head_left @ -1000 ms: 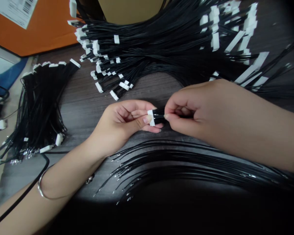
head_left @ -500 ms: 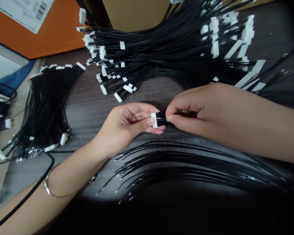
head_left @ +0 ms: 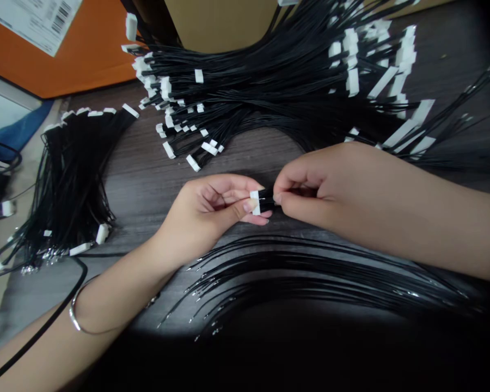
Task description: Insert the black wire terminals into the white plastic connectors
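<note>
Near the middle of the head view, my left hand [head_left: 220,204] pinches a white connector housing [head_left: 255,202] between thumb and fingers. Several black wires [head_left: 266,198] run out of the housing's right side. My right hand [head_left: 310,179] is closed just right of it, thumb and forefinger pinching a black wire with a small shiny metal end close to the housing. Its other fingers are curled, and the wires beyond are hidden behind it. Below both hands, loose black wires [head_left: 294,261] with metal tips lie in a curved row.
Behind the hands lies a big pile of black wire harnesses [head_left: 261,81] with white connectors. A second harness bundle [head_left: 71,179] lies on the left. An orange box [head_left: 85,49] and a cardboard box [head_left: 220,24] stand at the back. A black cable [head_left: 41,337] crosses my left forearm.
The whole view has shifted slightly, so most things appear a little further left. Both hands keep their grips, the right fingers still close to the housing.
</note>
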Demonstrator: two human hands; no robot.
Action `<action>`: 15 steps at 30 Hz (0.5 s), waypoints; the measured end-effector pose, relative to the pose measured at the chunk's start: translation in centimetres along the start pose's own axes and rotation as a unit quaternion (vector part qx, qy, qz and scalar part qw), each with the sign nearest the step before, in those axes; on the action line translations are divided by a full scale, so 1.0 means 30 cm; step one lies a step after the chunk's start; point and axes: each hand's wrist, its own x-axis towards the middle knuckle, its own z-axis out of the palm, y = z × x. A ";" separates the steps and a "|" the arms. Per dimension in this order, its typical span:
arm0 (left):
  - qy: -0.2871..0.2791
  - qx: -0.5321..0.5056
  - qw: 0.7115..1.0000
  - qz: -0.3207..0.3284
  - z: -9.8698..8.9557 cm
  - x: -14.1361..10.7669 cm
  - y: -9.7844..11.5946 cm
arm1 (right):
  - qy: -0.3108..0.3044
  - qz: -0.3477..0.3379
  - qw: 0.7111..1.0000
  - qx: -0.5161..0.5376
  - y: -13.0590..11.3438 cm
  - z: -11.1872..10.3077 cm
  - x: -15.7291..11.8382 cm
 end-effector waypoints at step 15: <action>0.021 0.032 0.999 -0.013 0.006 0.000 0.006 | 0.019 -0.053 0.998 0.005 0.020 0.030 -0.001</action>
